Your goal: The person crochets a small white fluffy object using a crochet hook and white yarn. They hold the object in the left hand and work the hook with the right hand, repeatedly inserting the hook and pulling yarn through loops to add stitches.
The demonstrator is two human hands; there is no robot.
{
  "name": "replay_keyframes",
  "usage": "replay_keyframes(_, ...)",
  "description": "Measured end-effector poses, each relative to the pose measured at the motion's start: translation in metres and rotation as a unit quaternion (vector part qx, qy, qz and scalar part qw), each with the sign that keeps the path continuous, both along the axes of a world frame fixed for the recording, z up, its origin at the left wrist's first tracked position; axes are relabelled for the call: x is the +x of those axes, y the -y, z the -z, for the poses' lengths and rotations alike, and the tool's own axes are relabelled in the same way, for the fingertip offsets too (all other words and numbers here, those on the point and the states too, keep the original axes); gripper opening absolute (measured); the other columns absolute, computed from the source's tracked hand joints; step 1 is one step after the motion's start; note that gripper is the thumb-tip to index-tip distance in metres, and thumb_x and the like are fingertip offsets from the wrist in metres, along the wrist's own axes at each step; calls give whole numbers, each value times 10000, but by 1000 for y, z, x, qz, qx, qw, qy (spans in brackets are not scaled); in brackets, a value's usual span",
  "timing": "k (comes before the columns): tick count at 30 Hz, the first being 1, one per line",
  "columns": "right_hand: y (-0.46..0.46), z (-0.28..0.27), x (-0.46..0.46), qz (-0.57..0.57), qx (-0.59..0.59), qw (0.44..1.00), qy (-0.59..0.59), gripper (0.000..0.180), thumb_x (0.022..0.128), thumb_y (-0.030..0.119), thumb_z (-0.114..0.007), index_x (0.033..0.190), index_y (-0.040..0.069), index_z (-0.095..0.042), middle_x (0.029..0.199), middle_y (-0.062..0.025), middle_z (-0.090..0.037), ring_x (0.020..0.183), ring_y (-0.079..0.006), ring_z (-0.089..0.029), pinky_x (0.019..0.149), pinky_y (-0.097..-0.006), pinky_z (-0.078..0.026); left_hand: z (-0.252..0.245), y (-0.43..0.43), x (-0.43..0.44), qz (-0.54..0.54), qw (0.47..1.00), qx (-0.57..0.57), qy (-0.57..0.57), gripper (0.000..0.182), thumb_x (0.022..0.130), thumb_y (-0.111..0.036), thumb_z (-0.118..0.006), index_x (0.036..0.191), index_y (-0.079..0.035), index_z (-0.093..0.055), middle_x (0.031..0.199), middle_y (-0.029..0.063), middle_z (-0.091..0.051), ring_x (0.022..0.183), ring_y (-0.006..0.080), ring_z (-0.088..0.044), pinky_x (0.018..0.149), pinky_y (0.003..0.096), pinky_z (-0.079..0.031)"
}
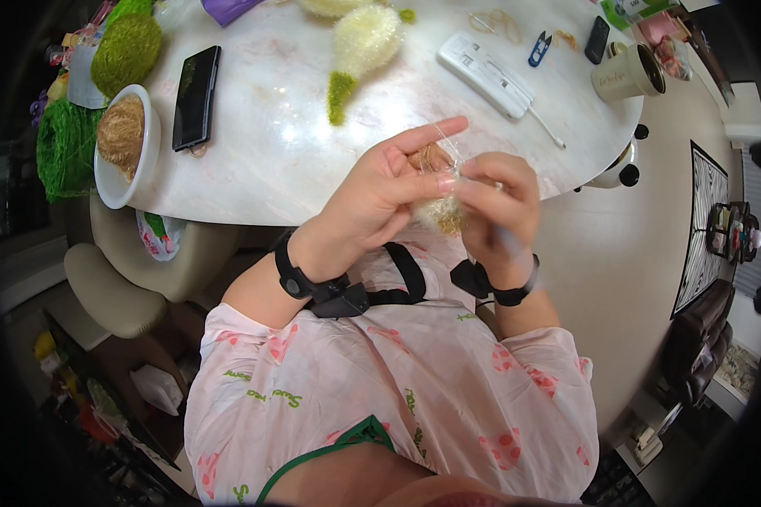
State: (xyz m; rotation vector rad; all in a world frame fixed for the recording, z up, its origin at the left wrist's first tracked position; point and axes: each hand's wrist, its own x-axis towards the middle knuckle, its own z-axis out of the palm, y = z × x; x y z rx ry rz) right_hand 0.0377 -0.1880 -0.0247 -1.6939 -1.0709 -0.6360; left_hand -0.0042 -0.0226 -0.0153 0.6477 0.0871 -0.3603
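Between my two hands is a small fuzzy crocheted piece, cream with a golden-brown tip. My left hand pinches its upper edge between thumb and fingers. A thin pale strand runs over the raised left index finger down to the work. My right hand is closed at the same edge, its fingers touching the left thumb tip. A slender tool, blurred and mostly hidden, seems to be in the right fingers; its kind is unclear. On the table beyond lies a larger fuzzy cream piece with a green end.
Left on the marble-look table are a phone, a white bowl of tan yarn and green yarn. A white charging block with cable, blue thread snips and a cup stand right.
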Motion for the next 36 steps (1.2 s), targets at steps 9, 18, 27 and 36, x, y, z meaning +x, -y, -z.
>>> replay_keyframes(9, 1, -10, 2, -72, 71, 993, -58, 176, 833, 50, -603, 1000, 107, -595, 918, -112, -599, 745, -253, -647, 637, -324, -499, 0, 0, 1, -20, 1000, 22, -2, 707, 788, 4, -663, 1419, 54, -347, 826, -16, -568, 791, 64, -578, 778, 214, -483)
replay_keyframes(18, 0, -4, 3, -108, 177, 915, -346, 168, 946, 125, -566, 1063, 15, -518, 961, -172, -631, 809, -258, -643, 656, -325, -525, -3, 9, 0, -57, 996, 60, 23, 682, 778, 39, -649, 1405, 50, -383, 783, -42, -550, 763, 39, -536, 771, 176, -430)
replay_keyframes(27, 8, -1, 3, -41, 60, 992, -99, 131, 913, 111, -561, 1024, 42, -551, 936, -173, -659, 754, -267, -668, 672, -314, -545, -14, 3, -1, 11, 999, 48, 4, 675, 787, 9, -634, 1407, 64, -372, 776, -47, -536, 684, 14, -517, 716, 179, -453)
replay_keyframes(36, 1, -10, -1, -89, 261, 837, -472, 159, 963, 145, -549, 1058, 22, -516, 896, -148, -647, 709, -248, -655, 623, -296, -527, -11, 7, 1, -16, 996, 67, 48, 689, 786, 8, -634, 1413, 70, -355, 806, -34, -562, 677, 3, -508, 643, 141, -426)
